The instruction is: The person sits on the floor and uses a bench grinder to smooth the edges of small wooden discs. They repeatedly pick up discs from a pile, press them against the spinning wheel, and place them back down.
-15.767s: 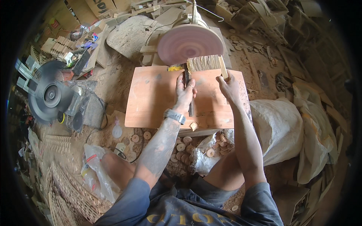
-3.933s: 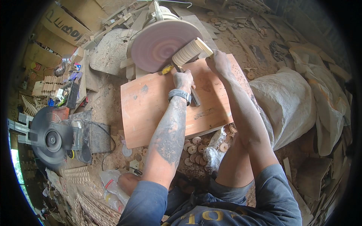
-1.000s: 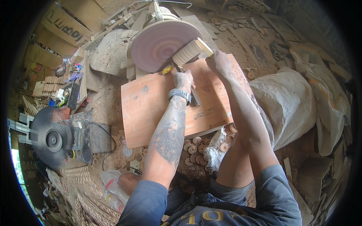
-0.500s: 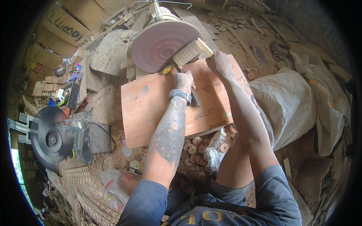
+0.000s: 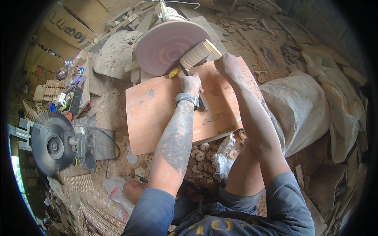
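Note:
A stack of thin, pale round wooden discs (image 5: pixel 195 55) is held tilted against the face of a large sanding disc (image 5: pixel 170 47), which looks blurred by spin. My right hand (image 5: pixel 229 67) is closed round the stack's upper right end, where a flat pale piece sticks out. At the lower left end my left hand (image 5: pixel 190 84), with a strap on its wrist, is closed round a dark metal bar (image 5: pixel 203 103). A yellow handle-like piece (image 5: pixel 174 72) shows just beyond those fingers. How bar and stack join is hidden. Both hands are above a reddish wooden board (image 5: pixel 153 118).
On the left stands a machine with a dark round wheel (image 5: pixel 54 145). White sacks (image 5: pixel 301 106) bulge at the right. Loose wooden discs (image 5: pixel 202 157) lie beneath the board's near edge. Cluttered tools and wood pieces (image 5: pixel 55 89) sit far left.
The stack has barely shifted against the sanding disc, and both hands keep their hold. The dark wheel at the left looks slightly different in its blur.

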The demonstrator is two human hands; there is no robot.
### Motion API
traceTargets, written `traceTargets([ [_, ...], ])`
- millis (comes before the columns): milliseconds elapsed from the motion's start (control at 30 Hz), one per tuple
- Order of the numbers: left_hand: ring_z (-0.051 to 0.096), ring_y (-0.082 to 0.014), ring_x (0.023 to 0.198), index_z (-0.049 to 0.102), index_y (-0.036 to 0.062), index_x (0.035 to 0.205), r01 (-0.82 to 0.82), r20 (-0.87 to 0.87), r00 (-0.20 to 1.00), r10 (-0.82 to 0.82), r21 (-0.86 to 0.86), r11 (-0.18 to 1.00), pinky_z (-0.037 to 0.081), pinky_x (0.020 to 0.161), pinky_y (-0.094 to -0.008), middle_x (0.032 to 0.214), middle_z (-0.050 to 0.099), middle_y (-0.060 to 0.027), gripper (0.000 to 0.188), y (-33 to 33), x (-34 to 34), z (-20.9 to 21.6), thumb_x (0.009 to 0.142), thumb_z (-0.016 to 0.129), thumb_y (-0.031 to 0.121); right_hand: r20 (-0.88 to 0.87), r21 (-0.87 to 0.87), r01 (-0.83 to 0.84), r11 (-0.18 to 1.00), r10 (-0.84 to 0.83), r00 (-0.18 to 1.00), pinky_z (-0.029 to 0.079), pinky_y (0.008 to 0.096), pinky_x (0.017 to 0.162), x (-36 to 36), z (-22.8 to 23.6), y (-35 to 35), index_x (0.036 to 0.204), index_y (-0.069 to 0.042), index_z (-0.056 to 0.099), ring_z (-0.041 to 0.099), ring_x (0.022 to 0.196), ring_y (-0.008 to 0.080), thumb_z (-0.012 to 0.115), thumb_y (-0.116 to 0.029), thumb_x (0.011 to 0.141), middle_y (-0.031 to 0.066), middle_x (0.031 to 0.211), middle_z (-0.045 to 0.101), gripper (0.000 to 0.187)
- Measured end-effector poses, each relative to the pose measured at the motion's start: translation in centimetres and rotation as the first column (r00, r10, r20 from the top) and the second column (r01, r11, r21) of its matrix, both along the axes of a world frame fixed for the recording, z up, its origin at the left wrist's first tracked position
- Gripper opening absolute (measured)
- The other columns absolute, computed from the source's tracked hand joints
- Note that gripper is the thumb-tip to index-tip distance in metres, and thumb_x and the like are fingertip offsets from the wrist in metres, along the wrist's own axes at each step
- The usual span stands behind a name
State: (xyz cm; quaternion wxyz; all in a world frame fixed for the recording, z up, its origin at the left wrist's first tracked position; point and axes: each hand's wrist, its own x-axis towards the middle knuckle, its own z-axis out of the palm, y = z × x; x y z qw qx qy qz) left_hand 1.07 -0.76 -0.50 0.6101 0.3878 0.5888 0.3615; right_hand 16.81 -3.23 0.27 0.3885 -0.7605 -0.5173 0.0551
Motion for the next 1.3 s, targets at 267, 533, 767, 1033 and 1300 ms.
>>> traceTargets([
  [267, 0.039, -0.0138, 0.041, 0.048, 0.0027, 0.082, 0.029, -0.032, 0.999, -0.029, 0.014, 0.999, 0.035, 0.037, -0.0337, 0.057, 0.042, -0.0021, 0.021, 0.13, -0.01, -0.09, 0.097, 0.055, 0.014, -0.036, -0.009, -0.007, 1.0, 0.006, 0.999, 0.052, 0.0441, 0.071, 0.18, -0.12, 0.14, 0.089, -0.002, 0.065, 0.068, 0.075, 0.0354, 0.061, -0.018, 0.08, 0.0181, 0.074, 0.069, 0.019],
  [533, 0.04, -0.0141, 0.041, 0.048, 0.0026, 0.083, 0.019, -0.003, 1.0, -0.019, -0.004, 1.0, 0.035, 0.037, -0.0338, 0.057, 0.042, -0.0023, 0.02, 0.07, -0.01, -0.01, 0.097, 0.056, 0.014, -0.009, 0.0, -0.003, 1.0, 0.003, 1.0, 0.052, 0.0439, 0.071, 0.25, -0.16, 0.07, 0.088, -0.002, 0.065, 0.068, 0.075, 0.0355, 0.062, -0.019, 0.079, 0.0177, 0.075, 0.069, 0.02],
  [767, 0.04, -0.0144, 0.041, 0.048, 0.0016, 0.083, 0.012, -0.004, 1.0, -0.012, 0.003, 1.0, 0.035, 0.037, -0.0339, 0.058, 0.042, -0.0028, 0.019, -0.16, -0.03, 0.18, 0.096, 0.056, 0.013, -0.067, -0.086, -0.016, 0.996, 0.01, 0.998, 0.051, 0.0503, 0.082, 0.38, 0.09, 0.0, 0.094, -0.008, 0.067, 0.064, 0.094, 0.0412, 0.059, -0.02, 0.08, 0.0201, 0.094, 0.068, 0.02],
  [1033, 0.041, -0.0153, 0.041, 0.049, 0.0016, 0.084, 0.008, 0.009, 1.0, -0.008, 0.004, 1.0, 0.035, 0.037, -0.0342, 0.058, 0.043, -0.0032, 0.018, -0.23, -0.05, 0.35, 0.096, 0.056, 0.013, -0.025, 0.029, -0.006, 1.0, 0.007, 1.0, 0.051, 0.0442, 0.069, 0.29, -0.44, 0.09, 0.086, -0.002, 0.065, 0.068, 0.073, 0.0353, 0.062, -0.019, 0.078, 0.0177, 0.073, 0.069, 0.019],
  [1300, 0.04, -0.0149, 0.04, 0.047, 0.0008, 0.09, 0.006, 0.01, 1.0, -0.006, 0.034, 0.999, 0.035, 0.037, -0.0342, 0.059, 0.042, -0.0029, 0.016, -0.48, 0.0, 0.39, 0.096, 0.056, 0.013, -0.014, -0.013, -0.007, 1.0, 0.007, 1.0, 0.052, 0.0435, 0.072, 0.52, -0.56, 0.42, 0.089, -0.001, 0.067, 0.069, 0.076, 0.0351, 0.062, -0.019, 0.077, 0.0189, 0.076, 0.069, 0.022],
])
